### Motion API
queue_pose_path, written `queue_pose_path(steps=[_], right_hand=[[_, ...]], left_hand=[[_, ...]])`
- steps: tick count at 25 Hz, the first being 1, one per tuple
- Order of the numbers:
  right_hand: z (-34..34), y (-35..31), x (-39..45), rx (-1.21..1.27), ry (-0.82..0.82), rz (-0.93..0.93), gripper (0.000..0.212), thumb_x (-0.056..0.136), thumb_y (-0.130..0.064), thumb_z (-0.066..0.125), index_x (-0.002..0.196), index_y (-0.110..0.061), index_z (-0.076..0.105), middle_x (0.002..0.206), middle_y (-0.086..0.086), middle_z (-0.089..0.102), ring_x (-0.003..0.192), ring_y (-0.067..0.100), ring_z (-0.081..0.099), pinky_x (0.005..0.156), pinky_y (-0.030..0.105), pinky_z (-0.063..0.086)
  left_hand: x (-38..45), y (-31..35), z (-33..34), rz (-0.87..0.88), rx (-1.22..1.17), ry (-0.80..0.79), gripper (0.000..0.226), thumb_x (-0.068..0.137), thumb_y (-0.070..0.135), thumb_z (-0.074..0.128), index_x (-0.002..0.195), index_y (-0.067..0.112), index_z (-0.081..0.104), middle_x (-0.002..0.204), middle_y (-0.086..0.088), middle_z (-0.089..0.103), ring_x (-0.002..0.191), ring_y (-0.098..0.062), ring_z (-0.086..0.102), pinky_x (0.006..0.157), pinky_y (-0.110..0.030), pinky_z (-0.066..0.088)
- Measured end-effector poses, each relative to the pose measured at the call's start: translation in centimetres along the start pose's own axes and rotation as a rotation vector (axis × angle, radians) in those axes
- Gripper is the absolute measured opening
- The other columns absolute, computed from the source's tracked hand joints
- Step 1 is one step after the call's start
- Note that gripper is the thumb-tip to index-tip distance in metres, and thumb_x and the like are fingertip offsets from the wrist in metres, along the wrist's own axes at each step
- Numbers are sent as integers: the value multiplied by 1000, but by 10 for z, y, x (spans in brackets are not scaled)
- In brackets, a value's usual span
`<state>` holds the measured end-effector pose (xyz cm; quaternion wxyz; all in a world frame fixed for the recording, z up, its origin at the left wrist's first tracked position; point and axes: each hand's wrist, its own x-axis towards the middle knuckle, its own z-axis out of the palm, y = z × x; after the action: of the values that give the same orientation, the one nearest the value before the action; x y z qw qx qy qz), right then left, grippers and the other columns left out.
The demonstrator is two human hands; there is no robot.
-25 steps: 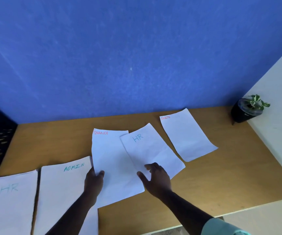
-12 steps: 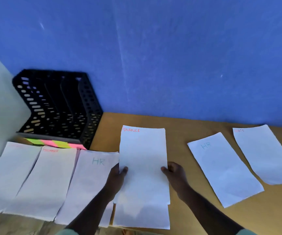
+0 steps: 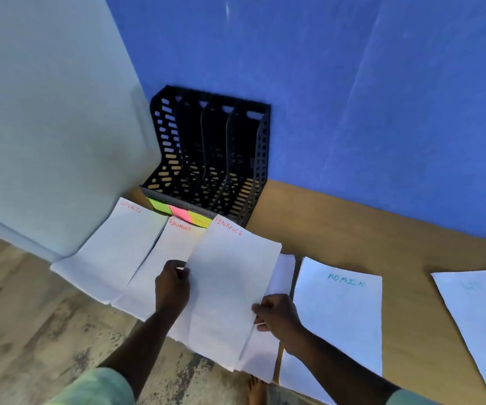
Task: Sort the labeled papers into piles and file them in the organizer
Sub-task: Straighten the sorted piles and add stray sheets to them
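Organizer [image 3: 206, 159] slots seemingly empty, papers [image 3: 230, 287] outside.

Office-type desk corner: wooden desktop [image 3: 382, 229] against blue wall [image 3: 352, 97], black slotted file organizer [image 3: 212, 159] with coloured sticky tabs [image 3: 180, 213], sheets headed FINANCE [image 3: 230, 287] and ADMIN [image 3: 338, 317]

Pale green short sleeves [image 3: 98, 387]

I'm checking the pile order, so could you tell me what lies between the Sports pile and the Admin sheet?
In the head view, between the Sports pile and the Admin sheet lie a Finance pile, the held Finance sheet and a mostly covered sheet.
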<state>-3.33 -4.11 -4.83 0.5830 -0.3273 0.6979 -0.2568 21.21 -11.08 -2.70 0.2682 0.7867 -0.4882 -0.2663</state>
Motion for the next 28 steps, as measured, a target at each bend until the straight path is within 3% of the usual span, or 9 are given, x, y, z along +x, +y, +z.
queue_pose_path(steps=[8, 14, 17, 23, 28], right_hand=[[97, -53, 26, -157, -11, 14, 12, 80, -9, 78, 74, 1, 75, 59, 9, 74, 51, 15, 71, 50, 24, 56], [119, -71, 52, -234, 24, 52, 20, 81, -15, 75, 69, 1, 75, 58, 7, 73, 59, 22, 76, 67, 36, 66], [125, -68, 54, -272, 23, 49, 26, 81, -21, 78, 65, -1, 75, 56, 4, 73, 57, 20, 75, 66, 36, 66], [127, -66, 59, -306, 18, 18, 33, 79, -31, 84, 68, -1, 75, 55, 3, 72, 49, 18, 72, 57, 31, 64], [104, -71, 55, -295, 39, -32, 41, 78, -40, 83, 63, -3, 71, 53, 1, 71, 50, 19, 72, 60, 32, 64]], left_hand=[[67, -56, -56, -185, 126, 72, 15, 87, 12, 61, 82, 18, 74, 92, -9, 75, 98, -35, 64, 75, -32, 47], [105, -52, -53, -212, 291, 44, 16, 89, 19, 64, 92, 9, 77, 94, -15, 74, 96, -37, 67, 82, -38, 56], [108, -51, -51, -264, 340, 57, 18, 90, 20, 63, 93, 6, 74, 95, -16, 73, 97, -37, 67, 81, -38, 56], [111, -47, -53, -194, 282, 101, 14, 75, -1, 63, 82, 5, 74, 85, -16, 72, 87, -38, 67, 73, -35, 55], [100, -27, -36, -29, 254, 37, 17, 82, 6, 59, 75, 9, 75, 80, -12, 74, 82, -38, 67, 66, -28, 45]])
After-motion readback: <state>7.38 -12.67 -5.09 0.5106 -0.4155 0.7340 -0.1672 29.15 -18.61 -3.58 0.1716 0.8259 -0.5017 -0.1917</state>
